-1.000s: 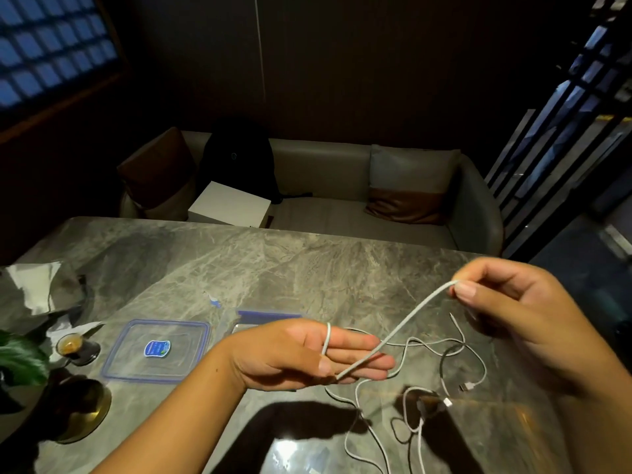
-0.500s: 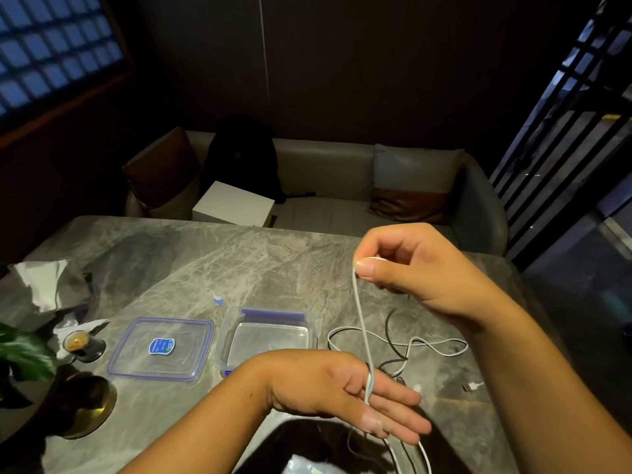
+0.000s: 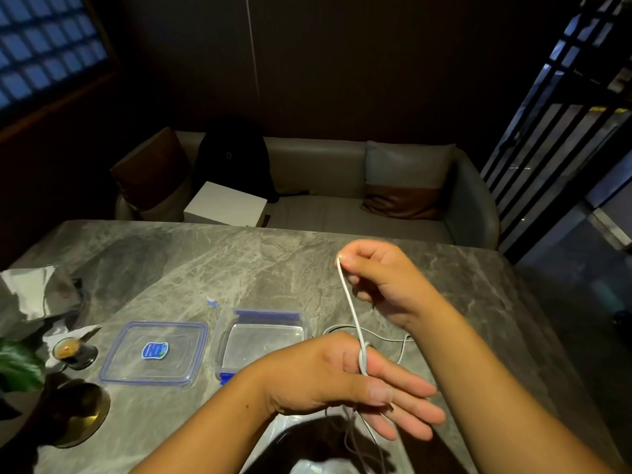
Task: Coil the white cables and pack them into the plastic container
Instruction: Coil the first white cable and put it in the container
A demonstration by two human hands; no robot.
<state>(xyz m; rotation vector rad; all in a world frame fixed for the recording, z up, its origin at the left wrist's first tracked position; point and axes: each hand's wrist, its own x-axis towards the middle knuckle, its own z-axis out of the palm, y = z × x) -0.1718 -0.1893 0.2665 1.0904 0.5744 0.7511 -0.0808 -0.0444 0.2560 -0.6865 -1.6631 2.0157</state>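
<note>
Winding cable (taut), hands above table

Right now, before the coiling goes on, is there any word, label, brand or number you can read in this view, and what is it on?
Nothing reads clearly.
Blue and white sticker on the clear blue-rimmed plastic lid: it carries print, too small and blurred to read.
Round emblem on the black backpack: too dim to read.
White flat box, clear plastic container, white cable: no visible text.
</note>
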